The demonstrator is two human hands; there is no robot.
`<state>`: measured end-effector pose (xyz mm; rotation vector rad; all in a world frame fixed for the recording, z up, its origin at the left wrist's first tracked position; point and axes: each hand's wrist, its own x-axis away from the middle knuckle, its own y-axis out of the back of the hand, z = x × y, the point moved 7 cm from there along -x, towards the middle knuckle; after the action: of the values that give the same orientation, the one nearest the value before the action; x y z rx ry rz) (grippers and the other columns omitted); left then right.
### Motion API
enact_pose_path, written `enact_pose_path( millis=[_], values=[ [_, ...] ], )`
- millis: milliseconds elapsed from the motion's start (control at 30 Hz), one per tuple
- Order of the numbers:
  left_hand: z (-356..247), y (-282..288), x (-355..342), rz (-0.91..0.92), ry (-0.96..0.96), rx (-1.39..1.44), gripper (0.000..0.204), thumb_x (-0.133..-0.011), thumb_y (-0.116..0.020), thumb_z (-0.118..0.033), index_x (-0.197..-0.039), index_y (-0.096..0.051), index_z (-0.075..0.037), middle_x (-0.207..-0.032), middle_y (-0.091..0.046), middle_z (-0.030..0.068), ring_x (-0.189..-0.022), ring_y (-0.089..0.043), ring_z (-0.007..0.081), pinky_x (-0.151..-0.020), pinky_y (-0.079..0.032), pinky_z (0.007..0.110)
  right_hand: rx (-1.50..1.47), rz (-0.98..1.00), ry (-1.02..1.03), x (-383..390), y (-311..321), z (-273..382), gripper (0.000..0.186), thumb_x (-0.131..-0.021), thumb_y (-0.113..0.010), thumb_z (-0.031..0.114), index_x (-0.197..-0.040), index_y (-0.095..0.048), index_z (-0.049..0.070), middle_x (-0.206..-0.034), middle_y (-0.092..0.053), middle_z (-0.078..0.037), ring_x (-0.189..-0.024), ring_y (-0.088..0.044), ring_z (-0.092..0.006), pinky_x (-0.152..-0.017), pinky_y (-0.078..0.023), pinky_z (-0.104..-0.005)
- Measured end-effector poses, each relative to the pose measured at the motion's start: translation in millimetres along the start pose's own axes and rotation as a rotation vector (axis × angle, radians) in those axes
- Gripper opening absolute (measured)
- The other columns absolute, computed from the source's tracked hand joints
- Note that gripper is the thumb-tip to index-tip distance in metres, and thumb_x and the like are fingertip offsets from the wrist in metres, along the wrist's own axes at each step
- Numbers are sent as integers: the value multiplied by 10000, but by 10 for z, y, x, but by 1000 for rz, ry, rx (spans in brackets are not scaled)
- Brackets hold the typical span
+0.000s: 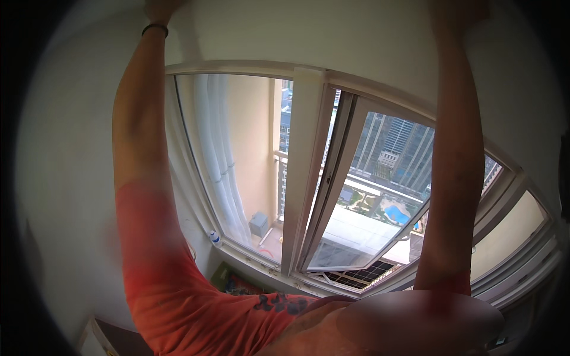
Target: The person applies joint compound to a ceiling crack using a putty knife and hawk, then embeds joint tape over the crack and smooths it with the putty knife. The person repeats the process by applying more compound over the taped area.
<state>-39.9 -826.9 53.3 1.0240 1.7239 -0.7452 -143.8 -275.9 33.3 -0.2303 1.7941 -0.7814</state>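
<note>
Two arms rise from the lower edge, both mine, reaching overhead to the white wall (356,35) above the window frame (249,66). Left hand (159,9), above a black wristband (155,27), meets the wall at the top edge of the view; most of it is cut off, so I cannot tell whether its fingers are spread or curled. Right hand (460,9) likewise runs out of view at the top edge, and its state cannot be told either. Both appear to rest against the wall strip over the frame, probably because that band lies above head height and needs a full stretch of both arms.

Between my forearms and below both hands hangs the window: a fixed pane nearer the left arm, with a white sheer curtain (222,160) gathered behind it, and a hinged sash (368,196) nearer the right arm, tilted outward at its lower edge. Tall buildings (398,148) show through the glass. Far below the left hand, a small plastic bottle (215,238) stands on the sill. My red sleeve (160,267) fills the lower foreground, near the left arm.
</note>
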Motion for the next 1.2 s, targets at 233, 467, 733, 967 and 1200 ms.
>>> enact_pose_path(
  millis=[233,467,733,967,1200],
  values=[
    [567,-430,-571,35,-69,-118,723,-903,-526,-718,-1174,-729,-79,-1195,-710,216,-1147,-654,440,-953,-535,530,-74,14,-126,-18,-23,-6,229,-829,-789,-9,-791,-564,-12,-747,-659,-137,-664,-610,-216,-665,-495,-342],
    [607,-540,-633,72,-94,-160,695,-927,-519,-695,-1225,-712,-98,-1218,-696,232,-1145,-651,441,-969,-529,529,-95,-53,-44,-82,5,18,203,-806,-778,-23,-808,-575,-13,-724,-656,-126,-658,-632,-241,-668,-508,-337],
    [427,-364,-479,57,-56,-86,768,-973,-406,-726,-1227,-708,-67,-1156,-716,235,-1074,-672,454,-938,-537,530,-82,-82,-37,-61,32,-21,190,-800,-782,4,-819,-593,-11,-745,-673,-143,-691,-673,-293,-688,-523,-362],
    [456,-407,-483,-76,-201,-185,765,-982,-403,-717,-1181,-727,-53,-1102,-735,209,-1009,-697,426,-844,-572,510,-2,-33,-52,-67,32,21,207,-809,-794,20,-807,-588,-3,-761,-687,-152,-708,-684,-284,-680,-519,-364],
    [497,-591,-662,-179,-400,-215,668,-962,-485,-692,-1086,-740,-87,-1049,-752,163,-881,-729,381,-730,-605,486,-8,-44,-33,-169,111,31,245,-811,-808,28,-785,-566,-2,-723,-655,-136,-642,-601,-241,-666,-499,-361]
  ],
)
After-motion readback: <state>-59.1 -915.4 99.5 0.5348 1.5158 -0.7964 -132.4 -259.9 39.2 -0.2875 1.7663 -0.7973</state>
